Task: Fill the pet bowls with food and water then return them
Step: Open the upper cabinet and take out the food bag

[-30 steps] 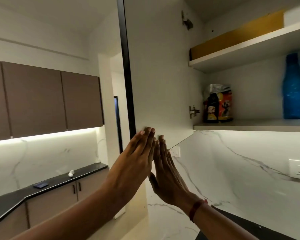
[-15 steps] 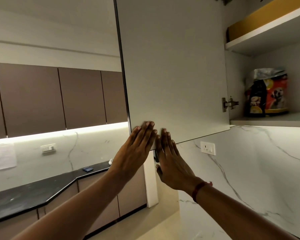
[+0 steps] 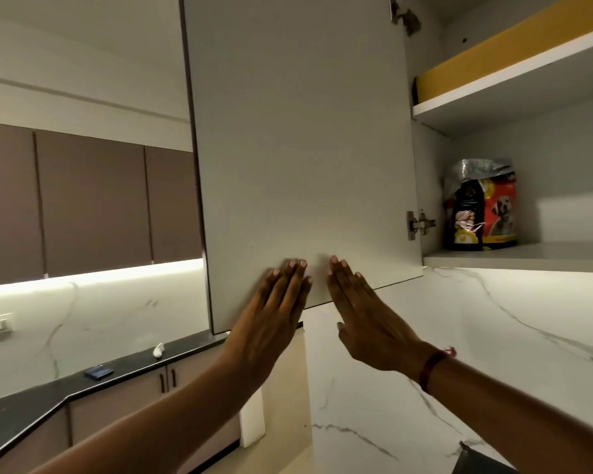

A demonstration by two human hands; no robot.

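Veined white marble wall (image 3: 493, 336) runs under the open cupboard (image 3: 562, 159). Both my left hand (image 3: 271, 316) and right hand (image 3: 367, 319) lie flat, fingers (image 3: 288, 280) straight, against the smooth matte door (image 3: 302, 148); the crinkled glossy dog-food bag (image 3: 480, 206) stands upright on the lower shelf (image 3: 528, 256).

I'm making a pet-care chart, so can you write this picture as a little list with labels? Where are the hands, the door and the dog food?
place: kitchen, at an open wall cabinet
cabinet door: swung open, inner face toward the camera
left hand: flat against the door near its lower edge, fingers straight
right hand: flat against the door beside the left hand, not touching it
red band: on the right wrist
dog food bag: upright on the lower shelf, top crumpled, nobody touching it
upper shelf: a yellow panel on it
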